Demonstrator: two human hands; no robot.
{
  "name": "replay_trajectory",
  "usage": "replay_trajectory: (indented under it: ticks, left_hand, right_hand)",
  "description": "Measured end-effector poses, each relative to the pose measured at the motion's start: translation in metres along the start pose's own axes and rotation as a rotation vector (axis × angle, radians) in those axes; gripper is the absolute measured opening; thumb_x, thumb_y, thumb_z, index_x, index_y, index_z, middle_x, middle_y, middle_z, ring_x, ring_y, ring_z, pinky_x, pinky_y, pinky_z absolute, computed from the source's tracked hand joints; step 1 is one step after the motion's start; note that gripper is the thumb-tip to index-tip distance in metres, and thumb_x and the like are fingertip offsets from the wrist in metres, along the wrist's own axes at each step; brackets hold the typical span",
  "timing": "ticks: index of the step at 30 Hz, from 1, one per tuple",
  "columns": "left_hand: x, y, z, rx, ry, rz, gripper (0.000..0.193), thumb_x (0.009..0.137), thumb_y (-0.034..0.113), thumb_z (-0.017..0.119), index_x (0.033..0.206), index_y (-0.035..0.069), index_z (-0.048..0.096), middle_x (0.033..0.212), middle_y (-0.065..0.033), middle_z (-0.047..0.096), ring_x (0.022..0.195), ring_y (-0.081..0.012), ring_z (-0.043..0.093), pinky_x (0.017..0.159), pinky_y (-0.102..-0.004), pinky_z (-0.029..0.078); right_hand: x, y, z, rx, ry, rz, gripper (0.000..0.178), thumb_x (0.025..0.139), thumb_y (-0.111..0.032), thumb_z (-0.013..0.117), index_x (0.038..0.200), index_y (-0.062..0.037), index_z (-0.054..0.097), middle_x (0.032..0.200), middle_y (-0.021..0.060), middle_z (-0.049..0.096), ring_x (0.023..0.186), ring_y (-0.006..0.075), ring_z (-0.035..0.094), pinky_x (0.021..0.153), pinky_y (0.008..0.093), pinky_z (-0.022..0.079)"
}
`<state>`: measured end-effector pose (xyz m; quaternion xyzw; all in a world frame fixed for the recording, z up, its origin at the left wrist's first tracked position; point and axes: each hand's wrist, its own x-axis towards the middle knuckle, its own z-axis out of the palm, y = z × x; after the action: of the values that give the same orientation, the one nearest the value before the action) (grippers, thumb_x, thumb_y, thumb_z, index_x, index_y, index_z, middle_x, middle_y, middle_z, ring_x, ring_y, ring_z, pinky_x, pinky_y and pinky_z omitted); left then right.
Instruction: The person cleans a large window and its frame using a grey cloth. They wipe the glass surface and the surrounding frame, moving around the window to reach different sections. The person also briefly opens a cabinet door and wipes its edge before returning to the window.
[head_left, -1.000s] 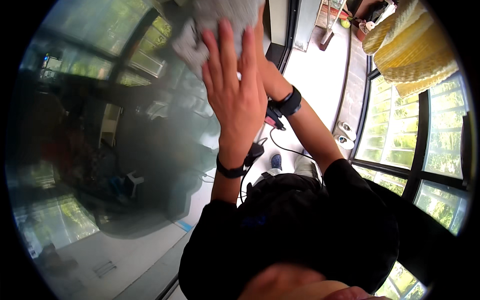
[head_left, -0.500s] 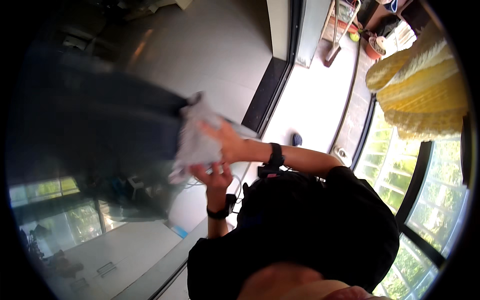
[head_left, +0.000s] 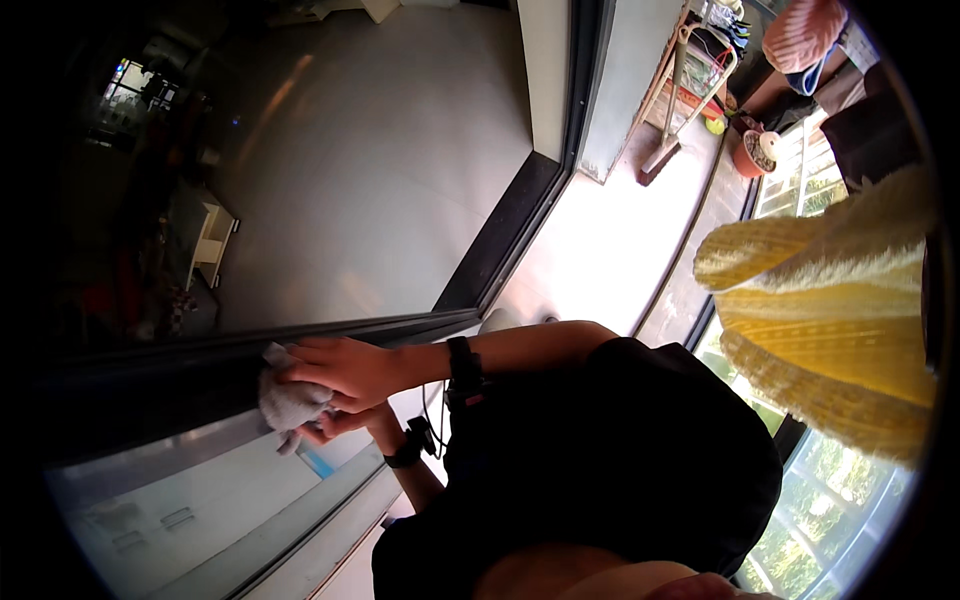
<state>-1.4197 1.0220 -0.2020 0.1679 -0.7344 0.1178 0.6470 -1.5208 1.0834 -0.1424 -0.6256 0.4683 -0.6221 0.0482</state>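
A crumpled grey cloth is pressed against the dark frame of a glass door. My right hand lies over the top of the cloth with its fingers curled onto it. Just below, my left hand grips the cloth's lower part, its fingers partly hidden. The two hands are close together, and a loose corner of cloth hangs under them. Below the frame, the glass pane mirrors a pale surface.
A yellow and white towel hangs at the right, before windows. A broom and a potted plant stand at the far right. A dark door track crosses the floor ahead.
Both hands and the cloth have moved left and down, onto the dark frame. The door panel's angle in view has changed, and the towel appears lower.
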Motion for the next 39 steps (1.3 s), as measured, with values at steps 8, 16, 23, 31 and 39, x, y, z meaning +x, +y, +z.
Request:
replay_trajectory:
  ticks: [8, 16, 23, 31, 39]
  left_hand:
    - [-0.006, 0.081, 0.068, -0.212, -0.605, -0.191, 0.029, 0.085, 0.001, 0.068, 0.114, 0.000, 0.061, 0.132, -0.0173, 0.048, 0.121, -0.0370, 0.051, 0.096, -0.0475, 0.046]
    - [-0.016, 0.199, 0.276, -0.951, -1.004, -0.121, 0.040, 0.072, -0.004, 0.076, 0.108, 0.003, 0.060, 0.124, -0.0169, 0.053, 0.107, -0.0373, 0.062, 0.086, -0.0425, 0.055]
    - [0.065, 0.335, 0.462, -1.422, -0.885, 0.109, 0.043, 0.072, -0.014, 0.069, 0.110, 0.003, 0.062, 0.119, -0.0136, 0.059, 0.110, -0.0365, 0.061, 0.092, -0.0429, 0.053]
    - [0.255, 0.471, 0.583, -1.575, -0.113, -0.016, 0.031, 0.069, -0.016, 0.070, 0.088, 0.008, 0.073, 0.119, -0.0108, 0.064, 0.114, -0.0351, 0.061, 0.094, -0.0433, 0.052]
    - [0.153, 0.530, 0.662, -1.470, -0.193, -0.030, 0.019, 0.068, -0.009, 0.074, 0.079, 0.005, 0.069, 0.124, -0.0128, 0.063, 0.119, -0.0377, 0.056, 0.101, -0.0485, 0.046]
  right_hand:
    - [-0.069, 0.134, -0.096, 0.741, -0.104, 0.796, 0.084, 0.083, -0.010, 0.066, 0.158, -0.0003, 0.029, 0.135, 0.0159, 0.058, 0.120, 0.0238, 0.058, 0.099, 0.0353, 0.050]
    - [-0.141, 0.207, -0.312, 0.295, 0.452, 1.115, 0.081, 0.093, -0.036, 0.064, 0.150, 0.0109, 0.033, 0.142, 0.0228, 0.051, 0.129, 0.0285, 0.053, 0.107, 0.0354, 0.044]
    - [-0.106, 0.173, -0.515, -0.376, 0.938, 0.761, 0.034, 0.093, -0.025, 0.071, 0.113, -0.0015, 0.056, 0.094, 0.0097, 0.068, 0.084, 0.0126, 0.062, 0.073, 0.0307, 0.051]
    - [0.063, 0.108, -0.675, -1.584, 1.040, 0.012, 0.051, 0.080, -0.008, 0.078, 0.129, -0.0048, 0.064, 0.116, 0.0213, 0.059, 0.106, 0.0417, 0.058, 0.094, 0.0468, 0.047]
    - [-0.009, 0.188, -0.722, -1.767, 0.987, 0.078, 0.057, 0.063, -0.011, 0.084, 0.119, -0.0146, 0.074, 0.117, 0.0160, 0.056, 0.102, 0.0374, 0.057, 0.088, 0.0465, 0.048]
